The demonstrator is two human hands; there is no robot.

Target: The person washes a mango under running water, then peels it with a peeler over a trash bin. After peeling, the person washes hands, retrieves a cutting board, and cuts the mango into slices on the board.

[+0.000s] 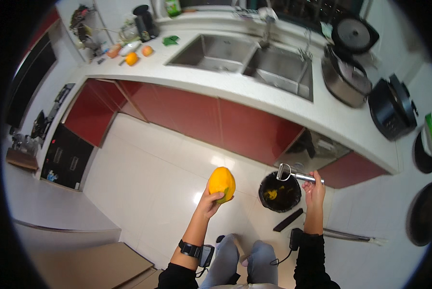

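My left hand (211, 204) grips a peeled yellow mango (221, 181), with a patch of green skin showing near the thumb. In my right hand (315, 189) is the metal handle of a Y-shaped peeler (304, 177), its blade end pointing left. Below the peeler stands a trash bin (262, 195) lined with a black bag, and yellow peelings (272, 194) lie inside it. The mango is held to the left of the bin, above the tiled floor, apart from the peeler.
Ahead runs a white countertop (270, 88) over red cabinets (187, 112), with a double steel sink (216, 54). An orange (131, 58) and an apple (147, 51) lie at its left. A rice cooker (346, 79) with its lid raised and a black appliance (392, 108) stand right.
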